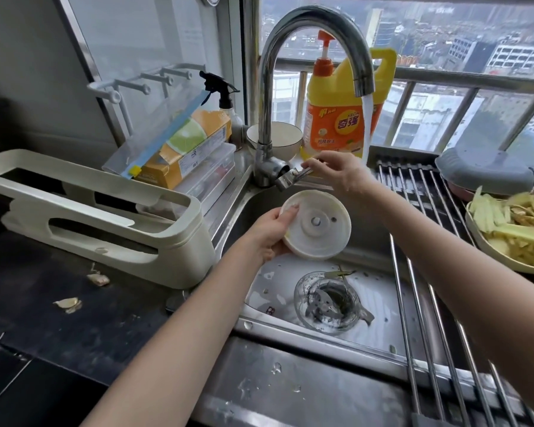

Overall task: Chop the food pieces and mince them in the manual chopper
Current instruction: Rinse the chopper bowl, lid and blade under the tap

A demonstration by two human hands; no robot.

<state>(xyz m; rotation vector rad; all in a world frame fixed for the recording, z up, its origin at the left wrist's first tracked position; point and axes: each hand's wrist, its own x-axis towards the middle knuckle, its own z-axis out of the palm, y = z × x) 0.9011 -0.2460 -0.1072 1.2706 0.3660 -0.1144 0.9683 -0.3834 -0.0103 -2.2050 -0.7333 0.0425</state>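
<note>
1. Water is pouring from the faucet at top centre. The right hand sits on the tap lever, fingers curled on it. My read: this is a rinse of the chopper parts.
2. The left hand grips the chopper lid at centre frame, underside facing up, thumb hooked over the rim.
3. To do it well, I'd tilt that lid under the stream, which falls just to its right, and turn it so the central hub gets flushed.
4. Keep the flow moderate, or it will likely splash onto the counter.
5. The lid looks off-white, round, with a raised ring and a small hole in the middle.
6. The chopper bowl sits low in the sink, below centre: clear, with metal blades inside and scraps around it.
7. A plate of food strips waits at the right edge.
</note>
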